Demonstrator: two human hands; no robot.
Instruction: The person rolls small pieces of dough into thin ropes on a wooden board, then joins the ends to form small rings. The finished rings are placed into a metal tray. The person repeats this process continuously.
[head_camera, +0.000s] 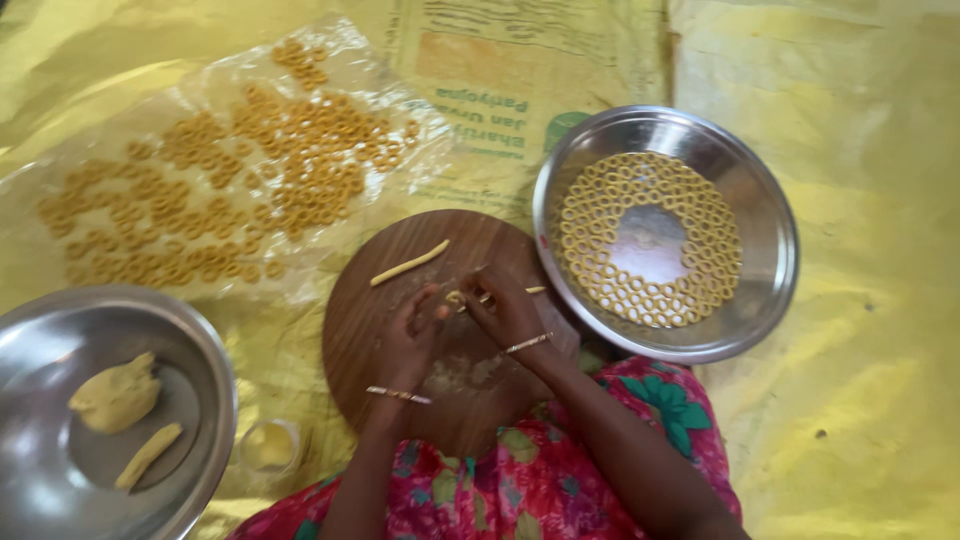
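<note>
Dough strip, thin and pale yellow (462, 297), sits pinched between my left hand (408, 335) and right hand (505, 310), fingers closed on it over the round wooden board (360, 330); I should curl it gently, joining ends evenly.

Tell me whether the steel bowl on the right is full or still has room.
Partly filled: the round steel bowl holds yellow dough rings around a bare centre.

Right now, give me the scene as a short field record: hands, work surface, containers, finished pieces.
left hand: on round wooden board, fingertips at a small dough piece
right hand: pinching the same dough piece
board: also holds one dough strip
right steel bowl: dough rings laid in circles
left steel bowl: dough lump, one dough roll
plastic sheet: loose fried rings
</note>
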